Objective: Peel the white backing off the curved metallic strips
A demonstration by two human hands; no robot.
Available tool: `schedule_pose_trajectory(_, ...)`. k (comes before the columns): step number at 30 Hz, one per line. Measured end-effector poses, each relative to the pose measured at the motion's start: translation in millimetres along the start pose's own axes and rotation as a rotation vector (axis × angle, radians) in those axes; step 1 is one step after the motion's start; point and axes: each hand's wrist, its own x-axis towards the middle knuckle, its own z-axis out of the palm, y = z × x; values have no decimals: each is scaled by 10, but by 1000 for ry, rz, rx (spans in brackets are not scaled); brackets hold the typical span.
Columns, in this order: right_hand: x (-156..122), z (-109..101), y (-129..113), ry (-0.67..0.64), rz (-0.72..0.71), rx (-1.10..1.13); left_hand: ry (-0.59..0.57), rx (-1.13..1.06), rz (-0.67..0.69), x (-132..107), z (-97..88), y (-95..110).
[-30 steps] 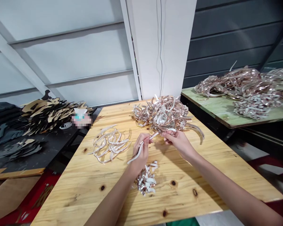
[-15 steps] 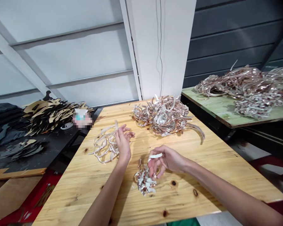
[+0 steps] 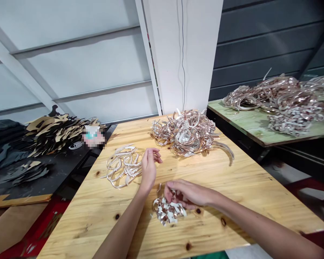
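The work surface is a table of light pine boards (image 3: 232,205) with dark knots in the wood, and the person's two bare arms reach over it from the near side. The left hand (image 3: 149,169) stands raised with its fingers loosely curled, holding nothing that I can see, just beside a loose pile of pale strips (image 3: 123,167). The right hand (image 3: 187,194) lies with its fingers close together over a small pile of cut shiny pieces (image 3: 167,212) and touches it, but I cannot tell if it pinches one piece. Farther on the table sits a big tangle of copper-coloured strips (image 3: 186,133), with one long curved strip reaching out to the right. On the right stands a green painted table (image 3: 248,124) with larger heaps of similar strips (image 3: 282,104). On the left is a dark table (image 3: 56,171) with black and tan cut pieces (image 3: 59,135) and one blurred object (image 3: 93,138). Behind are a white pillar (image 3: 183,46) with a thin black cable (image 3: 182,54), pale wall panels (image 3: 78,61), and dark grey panels (image 3: 272,36).
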Motion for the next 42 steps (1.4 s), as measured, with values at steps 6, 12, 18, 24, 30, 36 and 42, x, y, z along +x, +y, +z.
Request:
schedule_pose_trajectory(6, 9, -36, 43, 46, 15, -108, -30, 11, 4, -17, 25, -7)
schedule_pose_trajectory(12, -45, -124, -12, 260, -243, -683, -70, 23, -4, -51, 57, -10)
schedule_pose_trajectory(18, -116, -462, -134, 799, -310, -872, -96, 65, 21, -78, 81, 4)
schedule_pose_trajectory(24, -293, -888, -180, 1300, -358, -892, -124, 71, 23, -102, 105, 36)
schedule_pose_trajectory(30, -544, -1416, -58, 1536, -72, -1092, -146, 102, 19, -138, 118, 55)
schedule_pose_trajectory(36, -589, -1603, 4, 1259, 93, -840, -192, 104, -2, -163, 135, -1)
schedule_pose_trajectory(42, -535, -1497, 0, 1116, 52, -947, -226, 140, -15, -170, 122, -28)
